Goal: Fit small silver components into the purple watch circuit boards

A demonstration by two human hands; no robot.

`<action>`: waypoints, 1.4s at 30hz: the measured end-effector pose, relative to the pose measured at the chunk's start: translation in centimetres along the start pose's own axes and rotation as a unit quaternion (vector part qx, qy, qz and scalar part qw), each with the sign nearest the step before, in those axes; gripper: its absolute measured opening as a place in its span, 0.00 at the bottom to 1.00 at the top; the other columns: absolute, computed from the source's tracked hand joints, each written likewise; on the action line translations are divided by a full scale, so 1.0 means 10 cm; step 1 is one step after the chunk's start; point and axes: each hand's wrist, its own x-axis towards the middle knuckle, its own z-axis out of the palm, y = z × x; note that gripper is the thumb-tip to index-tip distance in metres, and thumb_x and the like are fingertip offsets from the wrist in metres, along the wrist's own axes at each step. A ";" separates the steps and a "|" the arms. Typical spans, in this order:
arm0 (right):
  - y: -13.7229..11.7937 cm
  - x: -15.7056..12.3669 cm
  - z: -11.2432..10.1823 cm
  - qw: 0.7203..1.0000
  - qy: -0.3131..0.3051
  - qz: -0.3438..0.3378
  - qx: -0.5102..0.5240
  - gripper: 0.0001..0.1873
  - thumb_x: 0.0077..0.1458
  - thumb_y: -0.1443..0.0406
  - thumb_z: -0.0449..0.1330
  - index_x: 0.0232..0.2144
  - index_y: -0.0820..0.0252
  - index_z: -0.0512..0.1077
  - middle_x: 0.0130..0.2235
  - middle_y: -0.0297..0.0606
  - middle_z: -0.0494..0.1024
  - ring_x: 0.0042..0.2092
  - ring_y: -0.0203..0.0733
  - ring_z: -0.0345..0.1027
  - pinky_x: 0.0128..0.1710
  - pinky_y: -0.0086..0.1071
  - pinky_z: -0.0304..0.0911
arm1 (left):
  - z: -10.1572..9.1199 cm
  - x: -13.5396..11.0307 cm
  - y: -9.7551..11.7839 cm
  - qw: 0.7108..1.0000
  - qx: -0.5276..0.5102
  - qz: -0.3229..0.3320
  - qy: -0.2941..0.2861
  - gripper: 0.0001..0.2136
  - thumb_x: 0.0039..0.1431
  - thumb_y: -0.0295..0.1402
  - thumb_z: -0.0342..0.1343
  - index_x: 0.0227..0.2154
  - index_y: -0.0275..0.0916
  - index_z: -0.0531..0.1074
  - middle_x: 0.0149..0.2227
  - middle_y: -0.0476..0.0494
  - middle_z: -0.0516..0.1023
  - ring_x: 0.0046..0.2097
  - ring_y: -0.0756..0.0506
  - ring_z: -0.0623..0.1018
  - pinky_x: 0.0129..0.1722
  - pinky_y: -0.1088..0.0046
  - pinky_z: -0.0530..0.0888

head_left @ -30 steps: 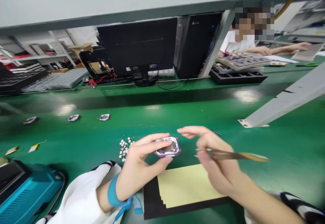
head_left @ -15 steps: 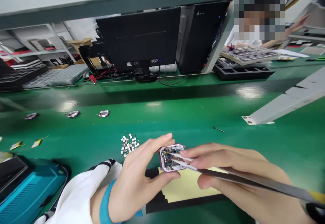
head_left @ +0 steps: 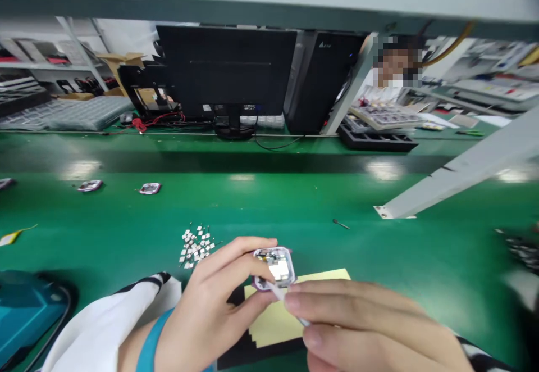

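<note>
My left hand (head_left: pixel 219 299), wearing a teal wristband, grips a small rounded-square device housing (head_left: pixel 287 271) between fingers and thumb. The housing has a white rim and purple outside; circuitry and a bright rectangular plate show inside. My right hand (head_left: pixel 357 327) is closed on tweezers (head_left: pixel 278 292), whose pale front end points at the housing's lower edge near my left fingertips. The rest of the tweezers is hidden behind my right hand. Beneath both hands are yellow sheets (head_left: pixel 269 321) on a black pad.
A pile of small white square parts with leads (head_left: pixel 197 248) lies left of my hands. Further off are similar housings (head_left: pixel 150 189) and a small dark tool (head_left: pixel 341 224). A monitor (head_left: pixel 227 74), stacked trays (head_left: pixel 383 119) and a slanted white post (head_left: pixel 463 164) stand beyond. A person sits at back right.
My right hand has turned over, covering most of the tweezers. Their front end has moved from inside the housing to its lower edge. The view has shifted right.
</note>
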 end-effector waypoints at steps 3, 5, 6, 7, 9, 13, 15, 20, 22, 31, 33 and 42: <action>0.02 0.08 -0.03 0.998 -0.009 0.006 0.067 0.12 0.45 0.73 0.63 0.34 0.65 0.66 0.38 0.42 0.75 0.43 0.34 0.69 0.45 0.21 0.67 | -0.01 -0.05 -0.03 1.000 0.000 -0.007 0.004 0.03 0.52 0.26 0.55 0.28 0.39 0.66 0.43 0.49 0.72 0.44 0.53 0.74 0.42 0.84 0.71; 0.03 0.10 -0.04 0.989 0.013 0.051 0.136 0.12 0.43 0.76 0.63 0.32 0.66 0.67 0.37 0.42 0.75 0.41 0.35 0.70 0.42 0.21 0.68 | -0.01 -0.08 -0.06 1.000 -0.004 -0.020 0.003 0.05 0.51 0.26 0.55 0.26 0.40 0.64 0.43 0.50 0.72 0.45 0.53 0.74 0.41 0.84 0.71; 0.03 0.10 -0.04 0.982 0.029 0.078 0.169 0.11 0.43 0.77 0.62 0.31 0.66 0.67 0.38 0.42 0.75 0.40 0.34 0.70 0.42 0.21 0.68 | -0.01 -0.10 -0.06 1.000 -0.007 -0.025 0.001 0.05 0.51 0.27 0.55 0.26 0.40 0.63 0.44 0.51 0.72 0.45 0.53 0.73 0.41 0.84 0.71; 0.04 0.08 -0.03 0.974 0.040 0.097 0.201 0.11 0.44 0.77 0.61 0.31 0.66 0.67 0.39 0.41 0.74 0.41 0.34 0.70 0.42 0.22 0.68 | -0.01 -0.11 -0.07 1.000 -0.012 -0.028 0.000 0.06 0.51 0.27 0.55 0.26 0.40 0.63 0.44 0.51 0.72 0.46 0.53 0.73 0.41 0.84 0.71; 0.04 0.03 0.00 0.959 0.041 0.127 0.249 0.10 0.45 0.76 0.61 0.31 0.64 0.67 0.41 0.38 0.73 0.43 0.34 0.69 0.43 0.23 0.67 | -0.01 -0.10 -0.04 0.999 -0.026 -0.031 0.001 0.07 0.50 0.27 0.56 0.27 0.41 0.62 0.45 0.52 0.71 0.47 0.53 0.72 0.42 0.83 0.71; 0.00 -0.03 0.01 0.940 0.057 0.172 0.288 0.08 0.48 0.75 0.60 0.28 0.61 0.64 0.41 0.34 0.73 0.41 0.32 0.69 0.43 0.25 0.67 | -0.01 -0.05 0.11 0.996 -0.073 -0.042 0.007 0.07 0.49 0.27 0.57 0.27 0.41 0.62 0.44 0.54 0.72 0.47 0.53 0.72 0.40 0.84 0.72; -0.04 -0.02 0.00 0.932 0.084 0.186 0.301 0.10 0.47 0.75 0.60 0.26 0.61 0.62 0.39 0.33 0.73 0.39 0.32 0.69 0.40 0.25 0.68 | -0.01 -0.02 0.18 0.994 -0.097 -0.046 0.004 0.08 0.49 0.27 0.57 0.26 0.41 0.62 0.44 0.55 0.73 0.46 0.52 0.73 0.39 0.84 0.73; -0.09 -0.01 0.00 0.923 0.109 0.209 0.304 0.14 0.44 0.78 0.61 0.28 0.58 0.63 0.39 0.32 0.74 0.38 0.36 0.71 0.36 0.26 0.71 | -0.01 0.00 0.22 0.989 -0.141 -0.053 0.009 0.09 0.47 0.26 0.59 0.25 0.39 0.63 0.43 0.51 0.73 0.45 0.50 0.74 0.39 0.80 0.74; -0.07 -0.02 0.00 0.926 0.101 0.206 0.300 0.17 0.44 0.80 0.60 0.33 0.56 0.66 0.39 0.32 0.74 0.39 0.37 0.71 0.38 0.28 0.71 | 0.00 0.01 0.20 0.987 -0.149 -0.048 0.028 0.09 0.47 0.27 0.60 0.25 0.38 0.63 0.42 0.50 0.74 0.44 0.49 0.75 0.36 0.80 0.75; -0.03 0.02 0.01 0.931 0.119 0.177 0.298 0.16 0.44 0.80 0.60 0.34 0.58 0.70 0.38 0.34 0.75 0.40 0.38 0.71 0.40 0.27 0.72 | 0.00 0.02 0.19 0.988 -0.143 -0.036 0.053 0.10 0.47 0.27 0.60 0.24 0.38 0.63 0.42 0.50 0.74 0.39 0.49 0.76 0.32 0.81 0.76; -0.02 0.03 0.01 0.927 0.121 0.174 0.309 0.17 0.44 0.81 0.60 0.34 0.59 0.70 0.38 0.34 0.75 0.40 0.38 0.71 0.40 0.27 0.72 | 0.00 0.02 0.19 0.987 -0.143 -0.040 0.058 0.10 0.47 0.27 0.61 0.24 0.38 0.62 0.42 0.50 0.74 0.39 0.49 0.76 0.32 0.81 0.76; 0.00 0.02 0.02 0.945 0.110 0.159 0.263 0.12 0.48 0.76 0.59 0.35 0.57 0.70 0.38 0.34 0.75 0.40 0.38 0.71 0.39 0.28 0.72 | 0.00 0.03 0.18 0.987 -0.149 -0.037 0.055 0.10 0.46 0.27 0.61 0.24 0.38 0.63 0.42 0.49 0.74 0.41 0.48 0.76 0.34 0.79 0.77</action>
